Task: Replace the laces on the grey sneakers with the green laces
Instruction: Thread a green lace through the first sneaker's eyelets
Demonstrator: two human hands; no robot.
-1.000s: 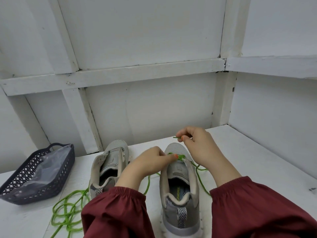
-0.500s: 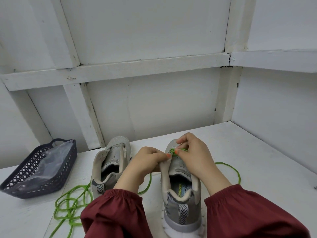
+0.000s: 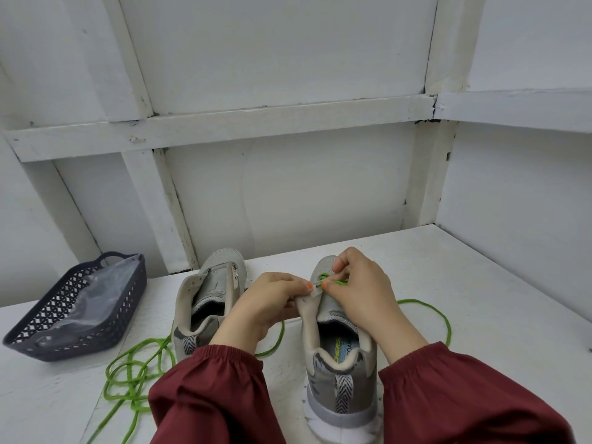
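Right grey sneaker (image 3: 339, 389) is lying toe-far on the tabletop (image 3: 480, 283). Your left hand (image 3: 266, 302) is pinching its eyelet flap (image 3: 309, 299), and your right hand (image 3: 362, 293) fingers are pinching the green lace (image 3: 338, 283) just right of it.

I can read only part of the print on the right sneaker's (image 3: 342, 395) insole (image 3: 337, 345): "CHERS", then "OA" beside it.

- I see bare table (image 3: 480, 277) at frame right, crossed by a lace loop (image 3: 427, 304).
- Basket (image 3: 73, 315) blocks the left edge; a lace tangle (image 3: 134, 376) lies lower left.
- Wall (image 3: 320, 203) stands close behind.
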